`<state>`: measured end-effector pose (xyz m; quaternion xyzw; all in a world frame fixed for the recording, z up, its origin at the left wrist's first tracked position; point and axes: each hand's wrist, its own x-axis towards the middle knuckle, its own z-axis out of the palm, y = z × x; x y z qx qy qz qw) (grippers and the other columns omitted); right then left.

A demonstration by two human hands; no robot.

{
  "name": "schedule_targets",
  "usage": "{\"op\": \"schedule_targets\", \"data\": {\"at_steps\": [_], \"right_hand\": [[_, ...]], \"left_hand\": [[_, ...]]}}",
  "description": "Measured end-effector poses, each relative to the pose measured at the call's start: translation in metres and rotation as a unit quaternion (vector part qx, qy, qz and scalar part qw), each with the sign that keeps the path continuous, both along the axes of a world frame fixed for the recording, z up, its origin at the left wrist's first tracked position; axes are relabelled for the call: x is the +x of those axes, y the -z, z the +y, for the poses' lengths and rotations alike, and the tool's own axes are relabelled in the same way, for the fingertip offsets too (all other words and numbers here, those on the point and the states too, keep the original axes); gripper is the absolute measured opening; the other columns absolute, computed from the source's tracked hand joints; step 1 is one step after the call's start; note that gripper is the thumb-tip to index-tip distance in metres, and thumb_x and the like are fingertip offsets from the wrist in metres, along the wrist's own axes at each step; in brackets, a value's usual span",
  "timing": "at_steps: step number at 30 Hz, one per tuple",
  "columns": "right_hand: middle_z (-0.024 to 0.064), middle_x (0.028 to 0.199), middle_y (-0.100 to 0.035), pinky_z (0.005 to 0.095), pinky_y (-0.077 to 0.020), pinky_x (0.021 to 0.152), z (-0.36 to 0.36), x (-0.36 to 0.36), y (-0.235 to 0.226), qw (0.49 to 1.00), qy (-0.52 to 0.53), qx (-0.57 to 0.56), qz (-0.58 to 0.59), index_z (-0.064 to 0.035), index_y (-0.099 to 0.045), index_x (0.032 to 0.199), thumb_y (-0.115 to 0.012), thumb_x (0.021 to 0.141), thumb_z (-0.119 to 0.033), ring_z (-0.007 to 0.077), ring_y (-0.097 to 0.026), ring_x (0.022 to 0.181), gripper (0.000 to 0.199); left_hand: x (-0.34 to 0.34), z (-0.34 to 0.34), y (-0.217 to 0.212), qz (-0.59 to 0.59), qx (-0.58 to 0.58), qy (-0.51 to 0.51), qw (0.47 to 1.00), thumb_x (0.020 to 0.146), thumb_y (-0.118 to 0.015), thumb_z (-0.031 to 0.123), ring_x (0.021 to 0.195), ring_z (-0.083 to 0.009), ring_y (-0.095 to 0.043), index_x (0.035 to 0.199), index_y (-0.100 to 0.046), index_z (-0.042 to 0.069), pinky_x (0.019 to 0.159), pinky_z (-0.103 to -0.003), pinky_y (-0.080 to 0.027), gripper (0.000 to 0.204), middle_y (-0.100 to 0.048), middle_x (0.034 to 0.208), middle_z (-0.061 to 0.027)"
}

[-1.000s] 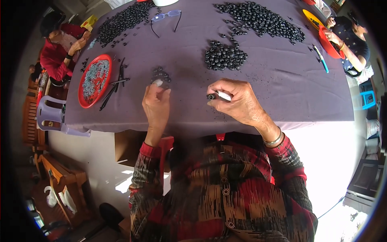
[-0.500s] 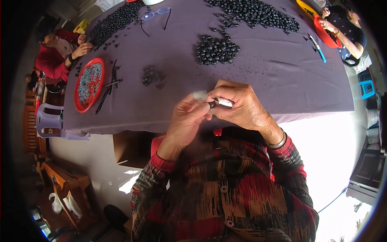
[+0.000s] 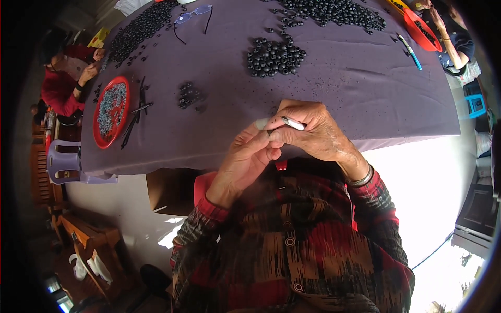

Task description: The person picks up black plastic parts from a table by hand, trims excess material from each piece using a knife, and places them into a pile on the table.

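Note:
My left hand [image 3: 246, 156] and right hand [image 3: 317, 130] meet over the table's near edge, fingertips touching. The left one is closed in a pinch, with a pale covering [image 3: 262, 123] on a fingertip. A small round black piece is pinched there, now almost wholly hidden by fingers and thumb. Between right thumb and fingers sits a slim white-handled tool [image 3: 293, 123]; its tip is too small to make out. Beyond my hands lies a pile of round black pieces [image 3: 275, 57], some with a hole. A smaller cluster [image 3: 190, 95] rests left of them.
A red plate [image 3: 96, 130] with bluish-grey bits lies left, beside dark slender tools [image 3: 136, 117]. Glasses [image 3: 193, 14] and larger black heaps [image 3: 334, 13] are at the far side. A blue-white pen [image 3: 410, 53] and red bowl [image 3: 424, 34] lie right. Two people sit at the sides.
My fingertips have closed over the black piece, and the white-handled tool has turned slightly. The person at right has lifted a hand from the red bowl. The whole view has shifted a little.

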<state>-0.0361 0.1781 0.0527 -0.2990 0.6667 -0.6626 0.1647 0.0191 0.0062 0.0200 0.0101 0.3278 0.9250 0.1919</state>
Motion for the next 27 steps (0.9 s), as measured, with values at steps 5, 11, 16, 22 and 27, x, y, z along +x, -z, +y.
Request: {"op": "schedule_targets", "data": {"at_steps": [5,11,16,22,27], "right_hand": [[0.0033,0.078,-0.058,0.0241,-0.0464,0.064,-0.003,0.001,-0.002,0.999,0.021,-0.014,-0.030,0.0031,-0.067,0.088,-0.069,0.081,-0.008,0.0094,-0.058,0.071,0.013],[-0.0003,0.071,-0.056,0.0234,-0.0446,0.064,-0.003,0.000,-0.007,0.997,0.032,0.037,-0.055,0.0015,-0.066,0.082,-0.065,0.084,-0.006,0.0074,-0.054,0.067,0.008],[0.0050,0.065,-0.052,0.0269,-0.0438,0.062,0.007,0.000,-0.021,0.957,0.151,0.200,0.144,-0.0021,-0.058,0.097,-0.059,0.089,-0.019,0.0125,-0.050,0.061,0.019],[0.0090,0.077,-0.058,0.0302,-0.0477,0.064,0.012,0.014,-0.002,0.972,0.086,0.165,0.141,-0.0018,-0.056,0.098,-0.058,0.089,-0.015,0.0196,-0.059,0.066,0.016],[0.0111,0.079,-0.062,0.0312,-0.0497,0.060,0.008,0.015,0.003,0.963,0.070,0.131,0.225,-0.0012,-0.063,0.092,-0.063,0.084,-0.010,0.0248,-0.064,0.069,0.012]], "left_hand": [[0.000,0.002,0.004,-0.012,0.042,0.014,0.999,0.093,-0.053,0.015,0.082,-0.0084,-0.049,0.115,-0.056,0.003,0.069,-0.024,-0.043,0.025,-0.054,0.091,0.0014],[-0.001,0.000,0.010,-0.030,0.062,0.039,0.997,0.093,-0.053,0.015,0.082,-0.0095,-0.049,0.107,-0.058,0.004,0.070,-0.025,-0.044,0.019,-0.054,0.090,0.0011],[0.000,-0.003,0.012,-0.025,0.054,0.019,0.998,0.093,-0.053,0.014,0.081,-0.0108,-0.050,0.103,-0.059,0.006,0.071,-0.026,-0.045,0.014,-0.056,0.089,-0.0005],[-0.002,-0.002,0.012,-0.005,0.048,-0.012,0.999,0.094,-0.052,0.013,0.084,-0.0110,-0.054,0.105,-0.059,0.007,0.071,-0.027,-0.047,0.015,-0.058,0.092,-0.0011],[-0.003,-0.002,0.020,-0.013,0.035,-0.031,0.999,0.094,-0.051,0.014,0.085,-0.0087,-0.057,0.109,-0.059,0.010,0.073,-0.027,-0.048,0.017,-0.060,0.096,0.0002]]}}
